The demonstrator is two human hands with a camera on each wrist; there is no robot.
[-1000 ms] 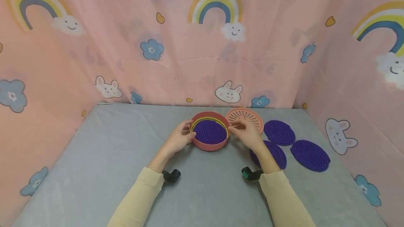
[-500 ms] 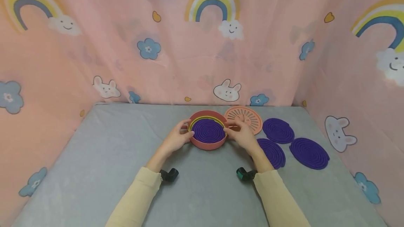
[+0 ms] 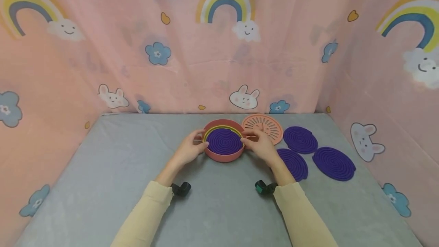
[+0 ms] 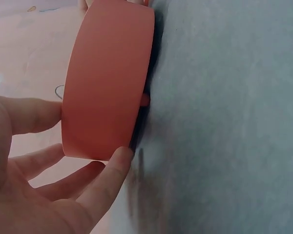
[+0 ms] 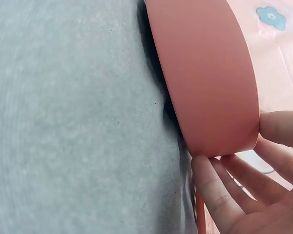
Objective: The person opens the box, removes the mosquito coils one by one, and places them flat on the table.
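A round salmon-red mosquito coil box (image 3: 224, 158) stands on the grey cloth near the table's back. Inside lies a purple mosquito coil (image 3: 224, 141), and a yellow ring (image 3: 224, 127) lines the inner wall. My left hand (image 3: 188, 148) grips the box's left side, thumb by the rim and other fingers along the wall. On the opposite side, my right hand (image 3: 262, 148) holds the wall with thumb and fingers. Both wrist views show only the box's outer wall (image 4: 105, 83) between thumb and fingers; a small foot (image 4: 145, 100) shows underneath. The box's floor is hidden by the coil.
Behind my right hand lies a slotted peach-coloured lid (image 3: 274, 130). Three more purple coils lie to the right: one at the back (image 3: 300, 140), one farthest right (image 3: 334, 164) and one (image 3: 295, 164) partly behind my right forearm. A patterned pink curtain (image 3: 192, 83) surrounds the table.
My right hand has moved slightly left and closer onto the box's right wall. The left hand keeps its hold. The whole view has shifted a little; coils and lid stay put.
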